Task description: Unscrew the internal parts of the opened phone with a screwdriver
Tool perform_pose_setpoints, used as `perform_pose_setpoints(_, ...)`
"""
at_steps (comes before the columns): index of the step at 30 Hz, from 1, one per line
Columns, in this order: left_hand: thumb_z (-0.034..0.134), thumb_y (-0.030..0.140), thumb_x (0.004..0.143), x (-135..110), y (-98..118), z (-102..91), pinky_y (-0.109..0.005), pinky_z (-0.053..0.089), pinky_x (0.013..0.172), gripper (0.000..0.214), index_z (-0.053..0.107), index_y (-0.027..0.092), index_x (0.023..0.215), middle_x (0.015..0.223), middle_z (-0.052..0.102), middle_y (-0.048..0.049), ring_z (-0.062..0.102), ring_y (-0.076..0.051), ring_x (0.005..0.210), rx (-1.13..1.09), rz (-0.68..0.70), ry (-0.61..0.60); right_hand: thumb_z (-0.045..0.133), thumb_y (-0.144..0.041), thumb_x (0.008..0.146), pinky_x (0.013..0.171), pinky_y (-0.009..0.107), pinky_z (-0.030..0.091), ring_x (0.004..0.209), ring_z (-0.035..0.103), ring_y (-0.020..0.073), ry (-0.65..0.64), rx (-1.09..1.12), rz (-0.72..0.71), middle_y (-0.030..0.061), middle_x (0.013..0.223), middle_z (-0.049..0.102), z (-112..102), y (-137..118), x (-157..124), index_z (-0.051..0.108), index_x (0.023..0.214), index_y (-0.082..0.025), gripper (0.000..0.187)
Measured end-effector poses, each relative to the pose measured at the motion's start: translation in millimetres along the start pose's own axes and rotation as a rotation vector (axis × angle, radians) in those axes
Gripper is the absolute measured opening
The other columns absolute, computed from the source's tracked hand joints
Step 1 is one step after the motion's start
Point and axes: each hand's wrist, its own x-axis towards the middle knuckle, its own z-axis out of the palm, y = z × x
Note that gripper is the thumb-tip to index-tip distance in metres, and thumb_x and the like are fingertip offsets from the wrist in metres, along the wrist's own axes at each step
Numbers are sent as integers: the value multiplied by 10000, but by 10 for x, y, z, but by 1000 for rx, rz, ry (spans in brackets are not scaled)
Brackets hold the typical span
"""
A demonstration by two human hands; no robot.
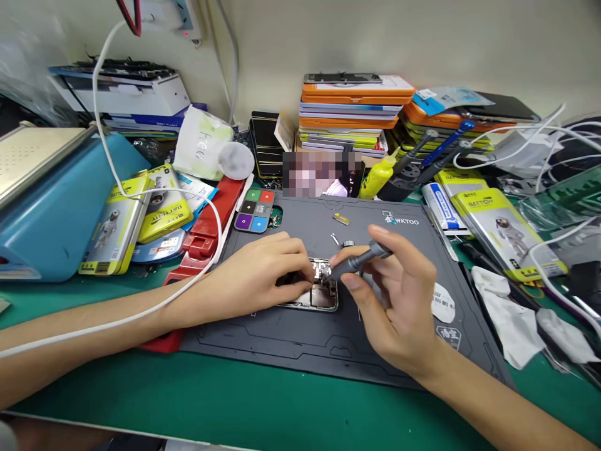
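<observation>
An opened phone point(320, 294) lies on a dark grey work mat point(300, 338) in the middle of the bench. My left hand point(256, 275) rests on the phone's left part, fingers curled and pressing it down. My right hand point(392, 300) pinches a grey screwdriver point(359, 259), whose tip points left into the phone's upper end. Small loose metal parts point(341, 218) lie on the mat just behind the phone.
A blue machine point(51, 200) stands at the left, with yellow battery packs point(154, 210) and a red tool point(213, 216) beside it. Stacked orange boxes point(352, 109) stand at the back, tools, cables and white wipes point(511, 319) at the right. A white cable point(154, 300) crosses my left forearm.
</observation>
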Motion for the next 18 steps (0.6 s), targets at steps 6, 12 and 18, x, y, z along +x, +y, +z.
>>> perform_pose_setpoints(6,615,213,1120,-10,45,-31,-334,432,930,130,732,173,1078,1040,747,-24,589,-199,965,11,32,44,604,52,985,926,408,674,1157,744,221,-63,-67,-25,151,1405,671,-95,28,-92,335,1700,-290,837)
perform_pose_setpoints(12,603,165,1092,-18,52,-47,-306,443,852,134,736,173,1095,948,748,-5,581,-184,904,-41,-14,78,601,58,981,951,407,675,1175,746,221,-80,-75,17,136,1413,671,-71,39,-78,352,1689,-305,834)
perform_pose_setpoints(18,588,173,1078,-15,49,-38,-305,441,815,158,732,161,1015,885,701,-17,591,-182,865,-23,-34,79,585,44,995,907,410,688,1108,752,218,-75,-70,25,113,1332,701,-77,12,-53,378,1674,-327,800)
